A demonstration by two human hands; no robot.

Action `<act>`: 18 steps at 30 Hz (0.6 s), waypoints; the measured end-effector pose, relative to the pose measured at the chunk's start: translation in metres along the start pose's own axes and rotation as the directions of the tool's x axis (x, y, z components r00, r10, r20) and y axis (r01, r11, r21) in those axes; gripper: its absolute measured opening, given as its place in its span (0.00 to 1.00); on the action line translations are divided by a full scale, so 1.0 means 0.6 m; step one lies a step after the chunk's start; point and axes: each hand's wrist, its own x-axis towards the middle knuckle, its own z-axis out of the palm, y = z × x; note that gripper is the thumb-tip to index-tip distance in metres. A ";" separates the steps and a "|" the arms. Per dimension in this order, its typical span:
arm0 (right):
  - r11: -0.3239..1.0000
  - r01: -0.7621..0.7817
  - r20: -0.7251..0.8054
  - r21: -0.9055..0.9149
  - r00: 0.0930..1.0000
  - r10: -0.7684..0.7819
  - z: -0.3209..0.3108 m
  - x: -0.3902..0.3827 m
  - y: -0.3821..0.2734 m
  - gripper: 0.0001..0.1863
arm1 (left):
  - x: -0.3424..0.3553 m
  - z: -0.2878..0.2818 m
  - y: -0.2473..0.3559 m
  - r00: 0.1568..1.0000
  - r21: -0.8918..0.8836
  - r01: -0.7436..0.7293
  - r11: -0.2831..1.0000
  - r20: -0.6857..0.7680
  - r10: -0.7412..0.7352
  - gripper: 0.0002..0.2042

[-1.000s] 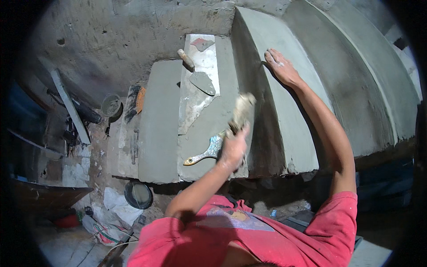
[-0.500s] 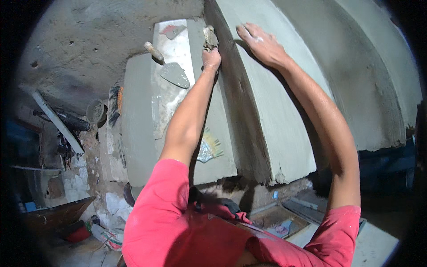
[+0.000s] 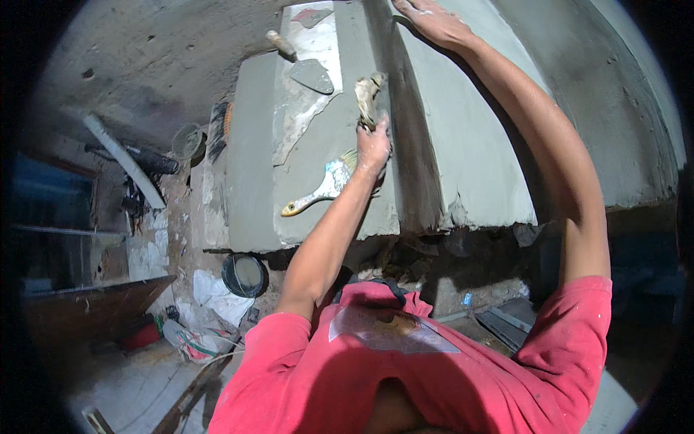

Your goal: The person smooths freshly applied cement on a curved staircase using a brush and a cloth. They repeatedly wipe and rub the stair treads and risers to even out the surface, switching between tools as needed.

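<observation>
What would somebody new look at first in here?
Probably the bright pink-red shirt across the bottom, because most other things look grey. Next, maybe the left grip near the middle, closed around a crusty pale thing I can't name for sure. Then the paintbrush lying on the grey surface, below and left of that grip, and the trowel farther up.

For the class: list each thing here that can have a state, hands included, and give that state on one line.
Left hand: closed on a pale object
Right hand: spread, palm down on a step
Trowel: lying down, blade smeared grey
Brush: lying down, speckled
Bucket: upright, open, grey inside
Plank: slanted
</observation>
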 end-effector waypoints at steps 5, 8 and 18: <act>0.995 0.013 -0.112 0.098 0.994 -0.002 0.012 0.015 0.023 0.35 | -0.129 -0.029 -0.025 0.997 -0.063 0.076 0.995 0.033 -0.074 0.32; 0.996 0.073 -0.040 0.047 0.997 -0.071 0.033 0.037 0.048 0.39 | -0.210 -0.044 -0.007 0.986 -0.082 0.165 0.983 0.035 -0.163 0.30; 0.973 0.091 -0.155 0.213 0.986 -0.058 0.083 0.093 0.129 0.60 | -0.179 -0.102 0.158 0.996 -0.479 -0.049 0.877 -0.087 0.008 0.27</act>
